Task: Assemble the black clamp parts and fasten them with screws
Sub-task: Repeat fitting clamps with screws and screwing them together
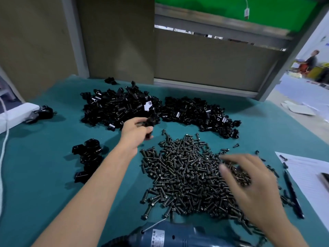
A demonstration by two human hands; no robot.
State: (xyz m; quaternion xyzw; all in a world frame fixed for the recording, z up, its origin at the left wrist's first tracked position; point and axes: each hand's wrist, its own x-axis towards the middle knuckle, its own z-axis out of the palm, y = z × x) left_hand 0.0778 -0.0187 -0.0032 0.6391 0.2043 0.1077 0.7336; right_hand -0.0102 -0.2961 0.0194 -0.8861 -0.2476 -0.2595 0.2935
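Head view looks down on a table under a teal cloth [44, 157]. The left hand [136, 132] reaches forward to the near edge of a heap of loose black clamp parts [117, 106], its thumb and fingers curled round and pinching one black clamp part [149, 123], which it holds just above the cloth. A second heap of clamp pieces [195, 111] lies to the right of the first, the two nearly touching. Nearer the person, a broad pile of dark screws [183, 175] spreads across the middle of the cloth. The right hand [249, 180] is over the right side of this pile, blurred, its fingers spread apart and loosely bent, tips down toward the screws. A small cluster of joined clamps [87, 157] sits on the left, well apart from the heaps. A blue power drill [174, 234] lies at the near edge, touching the screw pile. A sheet of paper [311, 168] and a dark pen [293, 195] lie at the right.
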